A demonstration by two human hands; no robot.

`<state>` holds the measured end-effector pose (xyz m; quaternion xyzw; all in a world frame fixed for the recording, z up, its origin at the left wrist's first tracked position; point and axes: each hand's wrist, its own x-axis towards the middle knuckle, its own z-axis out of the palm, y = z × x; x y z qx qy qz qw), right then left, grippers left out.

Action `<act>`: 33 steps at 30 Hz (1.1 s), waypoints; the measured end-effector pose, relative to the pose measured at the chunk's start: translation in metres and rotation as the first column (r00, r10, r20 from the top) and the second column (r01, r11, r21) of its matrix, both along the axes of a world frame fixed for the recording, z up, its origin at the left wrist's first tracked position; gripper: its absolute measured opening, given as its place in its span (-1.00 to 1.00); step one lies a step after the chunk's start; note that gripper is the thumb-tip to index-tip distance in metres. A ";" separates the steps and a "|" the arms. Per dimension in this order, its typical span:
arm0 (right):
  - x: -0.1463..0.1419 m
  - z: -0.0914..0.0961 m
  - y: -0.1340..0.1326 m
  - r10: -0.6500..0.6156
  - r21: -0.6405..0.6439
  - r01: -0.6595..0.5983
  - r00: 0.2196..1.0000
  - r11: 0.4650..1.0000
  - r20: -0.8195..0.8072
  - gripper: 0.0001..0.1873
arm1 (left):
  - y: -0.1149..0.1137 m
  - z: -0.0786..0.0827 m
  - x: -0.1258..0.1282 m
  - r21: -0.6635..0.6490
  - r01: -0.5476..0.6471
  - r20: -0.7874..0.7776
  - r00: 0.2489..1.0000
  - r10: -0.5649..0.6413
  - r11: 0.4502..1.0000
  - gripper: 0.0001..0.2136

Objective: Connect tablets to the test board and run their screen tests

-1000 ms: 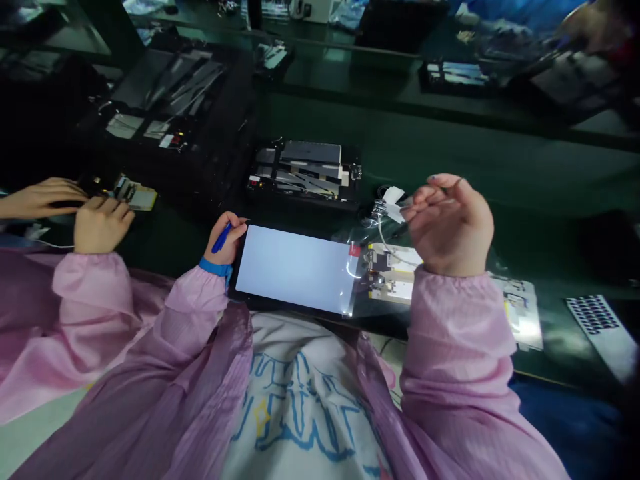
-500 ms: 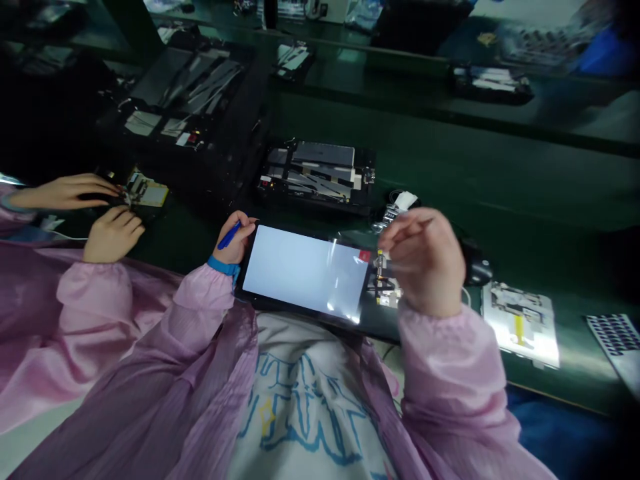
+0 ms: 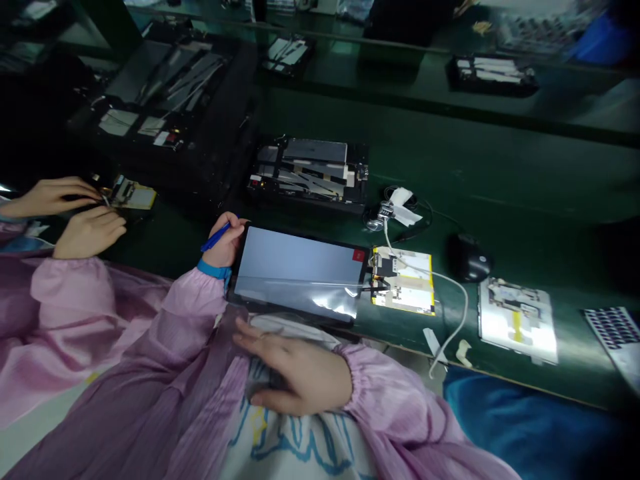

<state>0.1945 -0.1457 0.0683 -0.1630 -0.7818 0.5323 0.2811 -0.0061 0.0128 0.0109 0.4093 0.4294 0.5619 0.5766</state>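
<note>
left hand point(image 3: 225, 245) curls its fingers round a blue pen point(image 3: 216, 237); right hand point(image 3: 295, 375) lies open, empty

"What sort of room is this?"

"A dim workshop, it seems. A long dark green bench point(image 3: 500, 167) runs across the scene, its glossy top catching pale patches of light toward the right."

"And beyond it?"

"A second green bench point(image 3: 400, 67) runs parallel on the far side, with a black tray point(image 3: 493, 75) on it. At far left, a black post point(image 3: 103, 20) rises, and a black rack point(image 3: 165, 100) stands nearby."

"Anything close by?"

"Blue cloth point(image 3: 515, 420) fills the near right, just below the bench edge. A blurred blue shape point(image 3: 597, 33) sits far right, too indistinct to name."
</note>
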 end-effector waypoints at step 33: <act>0.178 0.005 0.097 -0.904 -0.911 0.264 -0.207 0.318 -0.375 -0.53 | -0.009 -0.004 0.005 0.001 0.038 0.071 0.997 -0.038 0.999 -0.73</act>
